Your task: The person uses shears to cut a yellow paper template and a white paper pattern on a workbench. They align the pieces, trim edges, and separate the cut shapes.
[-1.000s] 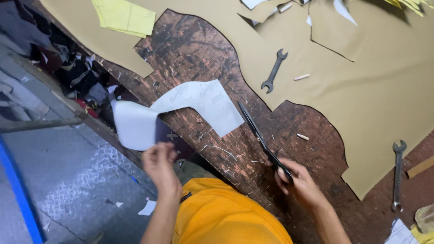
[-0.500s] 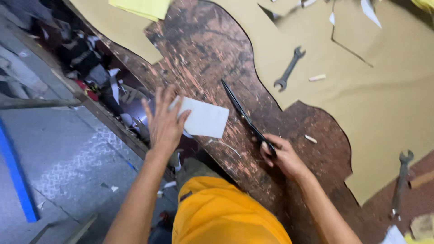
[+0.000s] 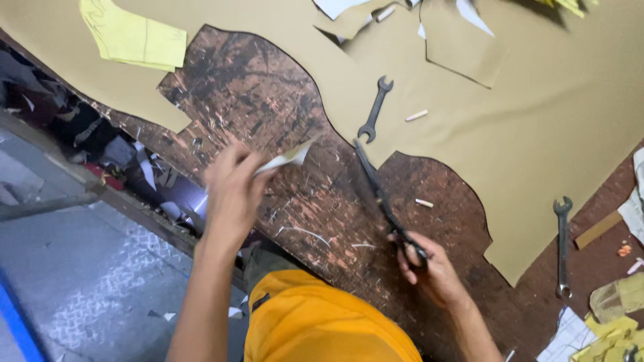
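The left hand [image 3: 231, 194] is raised over the scarred dark worktable [image 3: 268, 100], its fingers pinched shut on a small white piece of cut material [image 3: 288, 159] that sticks out to the right of the fingertips and shows blurred, so how firmly it is gripped cannot be told. The right hand [image 3: 429, 268] rests low on the table with its fingers closed through the handles of a pair of long black scissors [image 3: 382, 198]; the blades lie along the wood and look closed or nearly so, their tip pointing up toward the edge of the big tan sheet [image 3: 537, 134] that covers the far side of the table. The risk here, as I judge it, sits mostly with that tip — it lies near the tan sheet's cut edge and beside a black wrench [image 3: 374, 110], so a careless slide could nick the sheet or knock the wrench. The white piece is light and held only at one end; a loose pinch could let it flutter off the near table edge into the scraps below. Two short pale sticks [image 3: 416, 115] lie about, one on the tan sheet and one on bare wood just right of the blades, and could roll under the scissors. A second wrench [image 3: 562, 248] lies well apart to the right, and a folded yellow piece [image 3: 134, 40] sits far off at the upper left — neither looks in the way.
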